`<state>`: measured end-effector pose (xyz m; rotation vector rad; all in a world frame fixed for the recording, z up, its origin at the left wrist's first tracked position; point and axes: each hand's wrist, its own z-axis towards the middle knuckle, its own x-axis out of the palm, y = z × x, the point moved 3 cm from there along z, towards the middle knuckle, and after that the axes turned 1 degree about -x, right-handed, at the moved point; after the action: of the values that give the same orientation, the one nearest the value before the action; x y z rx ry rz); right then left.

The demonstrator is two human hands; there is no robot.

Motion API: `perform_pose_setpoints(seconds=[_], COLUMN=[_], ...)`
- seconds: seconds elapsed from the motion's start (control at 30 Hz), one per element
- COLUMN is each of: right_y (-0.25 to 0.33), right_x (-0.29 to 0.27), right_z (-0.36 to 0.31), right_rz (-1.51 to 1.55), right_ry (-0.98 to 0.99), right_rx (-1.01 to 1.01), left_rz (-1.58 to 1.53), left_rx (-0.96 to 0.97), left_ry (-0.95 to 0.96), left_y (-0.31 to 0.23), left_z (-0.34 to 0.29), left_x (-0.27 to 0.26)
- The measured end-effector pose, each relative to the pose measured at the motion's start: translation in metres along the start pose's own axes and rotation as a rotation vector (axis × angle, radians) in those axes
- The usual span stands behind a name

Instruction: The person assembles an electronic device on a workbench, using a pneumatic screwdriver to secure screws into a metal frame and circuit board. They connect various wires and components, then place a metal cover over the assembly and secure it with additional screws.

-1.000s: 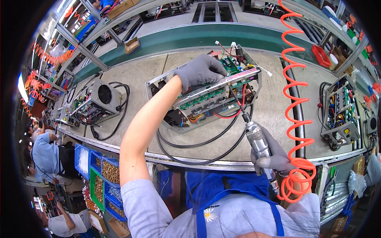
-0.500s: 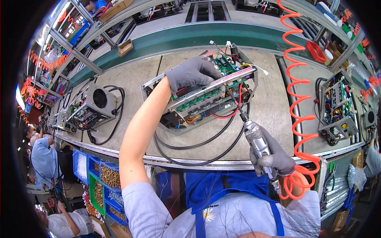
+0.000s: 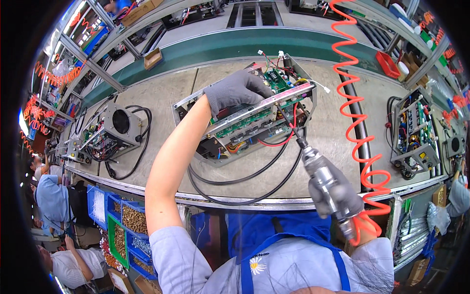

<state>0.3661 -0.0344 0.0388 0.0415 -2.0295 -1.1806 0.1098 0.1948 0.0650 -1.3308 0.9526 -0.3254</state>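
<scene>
A metal-framed electronic unit (image 3: 235, 147), with green circuit boards and loose wires, stands tilted on the worktable. My left hand (image 3: 235, 93), in a grey glove, is closed on the unit's frame at its upper rail, the fingertips reaching over the board side; they are partly hidden. My right hand (image 3: 338, 191), also gloved and somewhat blurred, is wrapped round a silver air screwdriver (image 3: 320, 171). The driver's long bit (image 3: 289, 120) points up and left, its tip at the unit's near rail by a red wire. An orange coiled air hose (image 3: 360, 132) joins the driver's rear end.
A black cable (image 3: 245, 202) loops in front of the unit. Similar units stand at the left (image 3: 115, 130) and the right (image 3: 416, 132). Blue bins (image 3: 139, 242) of small fasteners hang at lower left. A green strip (image 3: 215, 46) runs behind the table. Other people work at the far left.
The rear of the screwdriver and my right hand have shifted slightly to the right. The coiled hose has swung left. My left hand and the unit stay almost in place.
</scene>
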Motion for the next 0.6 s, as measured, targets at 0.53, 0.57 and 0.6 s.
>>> perform_pose_setpoints(seconds=[0.53,0.57,0.6], right_y=[-0.01,-0.008,-0.006], right_x=[0.006,0.007,0.009], right_z=[0.014,0.013,0.013], right_rz=[-0.329,-0.309,-0.289], right_ry=[-0.193,-0.194,-0.196], right_rx=[-0.042,-0.033,-0.024], left_rz=[0.043,0.037,0.032], left_rx=[-0.003,0.002,0.006], left_ry=[-0.038,-0.034,-0.031], left_y=[0.0,0.001,0.001], left_z=[0.0,0.001,0.001], left_x=[-0.001,-0.001,-0.001])
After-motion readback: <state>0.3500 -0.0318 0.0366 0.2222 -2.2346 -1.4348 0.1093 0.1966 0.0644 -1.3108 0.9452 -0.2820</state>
